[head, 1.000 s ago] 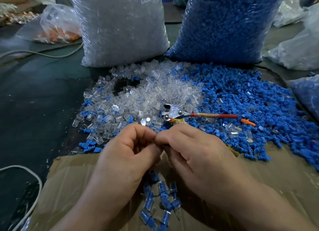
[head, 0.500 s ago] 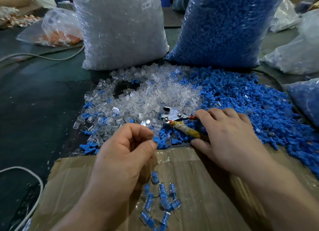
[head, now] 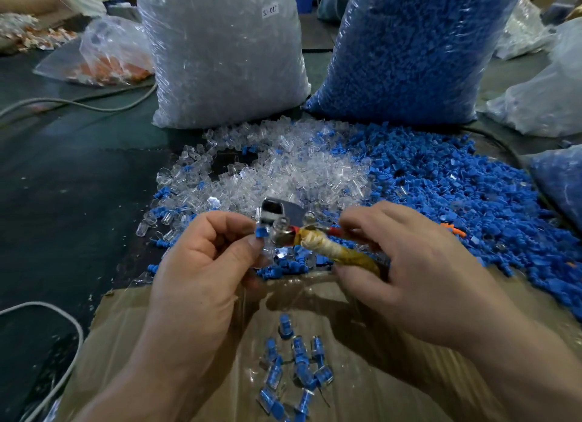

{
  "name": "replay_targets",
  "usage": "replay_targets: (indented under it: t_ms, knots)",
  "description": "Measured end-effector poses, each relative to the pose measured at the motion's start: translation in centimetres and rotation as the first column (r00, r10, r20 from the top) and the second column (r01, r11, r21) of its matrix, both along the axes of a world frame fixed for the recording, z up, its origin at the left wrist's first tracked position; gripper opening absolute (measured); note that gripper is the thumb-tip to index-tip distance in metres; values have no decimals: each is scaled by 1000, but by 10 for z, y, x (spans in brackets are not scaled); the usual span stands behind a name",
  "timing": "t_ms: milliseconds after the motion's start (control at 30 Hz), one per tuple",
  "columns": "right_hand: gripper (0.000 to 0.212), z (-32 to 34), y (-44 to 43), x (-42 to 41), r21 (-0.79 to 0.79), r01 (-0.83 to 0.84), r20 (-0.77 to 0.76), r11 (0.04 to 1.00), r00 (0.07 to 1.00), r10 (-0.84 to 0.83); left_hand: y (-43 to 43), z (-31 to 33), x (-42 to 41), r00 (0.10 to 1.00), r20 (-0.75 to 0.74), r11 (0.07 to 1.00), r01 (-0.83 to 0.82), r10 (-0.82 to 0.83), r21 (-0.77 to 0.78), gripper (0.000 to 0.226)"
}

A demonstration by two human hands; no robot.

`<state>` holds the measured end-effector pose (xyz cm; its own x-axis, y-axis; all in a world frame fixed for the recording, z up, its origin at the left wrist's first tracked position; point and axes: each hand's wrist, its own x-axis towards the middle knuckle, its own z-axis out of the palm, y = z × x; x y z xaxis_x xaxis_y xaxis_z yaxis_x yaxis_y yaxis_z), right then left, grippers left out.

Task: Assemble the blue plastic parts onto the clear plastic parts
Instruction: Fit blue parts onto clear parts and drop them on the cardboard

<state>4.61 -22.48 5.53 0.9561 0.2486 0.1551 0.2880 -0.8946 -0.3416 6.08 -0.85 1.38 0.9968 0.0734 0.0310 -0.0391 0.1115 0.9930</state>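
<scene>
A dark green worktable (head: 63,175) carries everything. Over its near edge, the left hand (head: 201,264) pinches a blue part (head: 261,233) between thumb and forefinger, held against the metal head of a plier-like tool (head: 277,209). The right hand (head: 419,270) grips the tool's wrapped handles. At 12 o'clock lies a heap of clear parts (head: 283,175), at 2 o'clock a spread of blue parts (head: 472,194). At 6 o'clock assembled pieces (head: 299,368) lie on cardboard (head: 151,343). Beyond stand a clear-parts bag (head: 220,59) and a blue-parts bag (head: 409,49).
</scene>
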Motion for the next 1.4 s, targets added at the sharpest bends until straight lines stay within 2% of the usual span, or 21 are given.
replay_targets:
  t_ms: [100,267,433,633,833,1400]
  knots:
    - [50,0,-1,0,9,-23,-9,1000,1000,23,2,-1,1,1000,2,1000,-10,10,9,19]
    - [51,1,-4,0,-21,-54,-7,998,999,53,4,2,-1,999,-24,998,29,-30,-57,38]
    - [58,0,-7,2,-72,-80,-45,994,996,77,6,3,-1,997,26,997,70,-71,39,17]
    - [58,2,-4,2,-125,-71,-69,990,996,63,2,8,-1,993,68,992,93,-99,83,17]
    - [59,4,-1,1,-145,-54,-69,988,997,45,-2,10,-3,993,78,996,83,-84,25,18]
    - [53,3,-1,1,-107,-57,-76,993,996,49,4,7,-3,988,111,987,95,-110,129,17]
